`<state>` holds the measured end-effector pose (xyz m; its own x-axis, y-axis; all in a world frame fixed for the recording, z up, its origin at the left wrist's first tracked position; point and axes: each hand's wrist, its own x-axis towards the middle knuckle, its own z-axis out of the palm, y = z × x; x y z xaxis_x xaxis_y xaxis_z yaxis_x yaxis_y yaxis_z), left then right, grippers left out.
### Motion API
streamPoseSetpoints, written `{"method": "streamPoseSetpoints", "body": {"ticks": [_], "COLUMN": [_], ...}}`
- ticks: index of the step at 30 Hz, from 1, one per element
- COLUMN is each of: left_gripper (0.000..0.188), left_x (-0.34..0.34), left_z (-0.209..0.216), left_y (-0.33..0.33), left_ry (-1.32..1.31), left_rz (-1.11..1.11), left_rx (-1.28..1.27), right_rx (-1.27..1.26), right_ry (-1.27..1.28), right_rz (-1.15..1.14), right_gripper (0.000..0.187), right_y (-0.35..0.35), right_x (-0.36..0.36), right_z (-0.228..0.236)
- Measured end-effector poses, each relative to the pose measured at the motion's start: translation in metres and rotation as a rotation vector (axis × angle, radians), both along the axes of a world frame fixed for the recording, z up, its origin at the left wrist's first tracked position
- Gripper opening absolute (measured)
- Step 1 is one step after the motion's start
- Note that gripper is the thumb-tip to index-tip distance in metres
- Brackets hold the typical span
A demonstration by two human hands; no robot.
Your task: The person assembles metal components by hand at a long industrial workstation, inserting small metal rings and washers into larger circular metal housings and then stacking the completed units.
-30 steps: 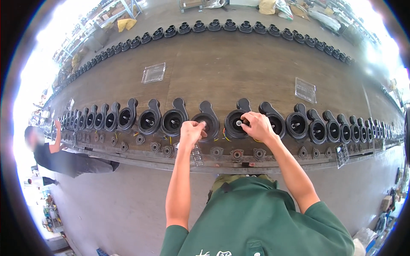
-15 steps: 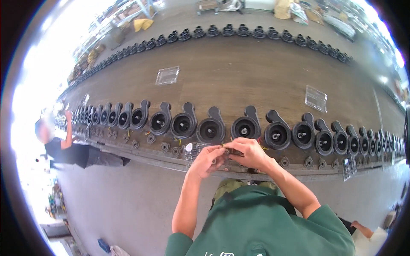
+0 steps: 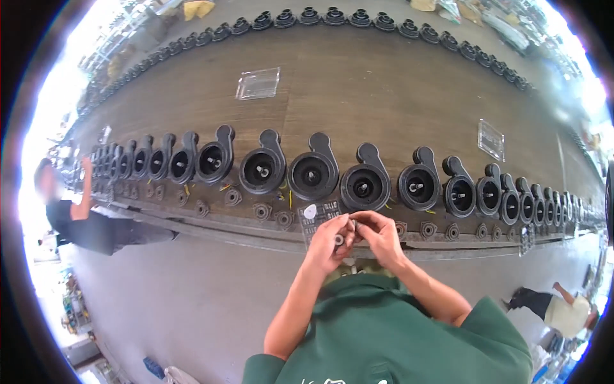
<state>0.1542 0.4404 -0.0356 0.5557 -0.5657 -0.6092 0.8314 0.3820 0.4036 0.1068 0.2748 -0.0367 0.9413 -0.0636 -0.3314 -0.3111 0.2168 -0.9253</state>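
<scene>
My left hand (image 3: 327, 246) is closed around a small round metal part with a hole (image 3: 339, 240), held just off the bench's front edge. The fingertips of my right hand (image 3: 382, 240) pinch together against the left fingertips, on something too small to make out. Directly beyond the hands stands a black round housing with a curved spout (image 3: 365, 185), its open bowl facing up and a metal shaft at its centre. Beside my left hand lies a flat dark patterned sheet (image 3: 309, 219) with a white oval on it, partly covered by the fingers.
Similar black housings (image 3: 313, 174) line the near side of the brown table (image 3: 384, 96), and another row (image 3: 333, 16) runs along its far side. Several small flanged parts (image 3: 261, 212) lie along the front edge. Clear plastic trays (image 3: 258, 84) rest mid-table. People work at far left and right.
The view has shifted, so the far row sits higher. A short yellow-green strand at my fingertips no longer shows. Both hands have come closer together, the right fingers bunched against the left.
</scene>
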Motion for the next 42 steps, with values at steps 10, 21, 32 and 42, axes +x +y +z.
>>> {"method": "streamPoseSetpoints", "body": {"ticks": [10, 21, 32, 42], "left_gripper": [0.033, 0.029, 0.038, 0.027], "left_x": [0.034, 0.050, 0.082, 0.103], "left_z": [0.017, 0.004, 0.037, 0.013], "left_y": [0.064, 0.093, 0.079, 0.072], "left_ry": [-0.041, -0.032, -0.229, -0.367], "left_rz": [-0.068, 0.034, 0.004, -0.038], "left_rx": [-0.241, -0.034, -0.054, 0.098], "right_rx": [0.213, -0.078, -0.617, -0.716], "right_ry": [0.109, 0.064, 0.166, 0.114], "right_rz": [-0.085, -0.276, -0.028, 0.035], "right_gripper": [0.030, 0.022, 0.021, 0.028], "right_y": [0.047, -0.015, -0.020, -0.035], "right_x": [0.019, 0.052, 0.083, 0.082], "right_z": [0.005, 0.021, 0.030, 0.025]}}
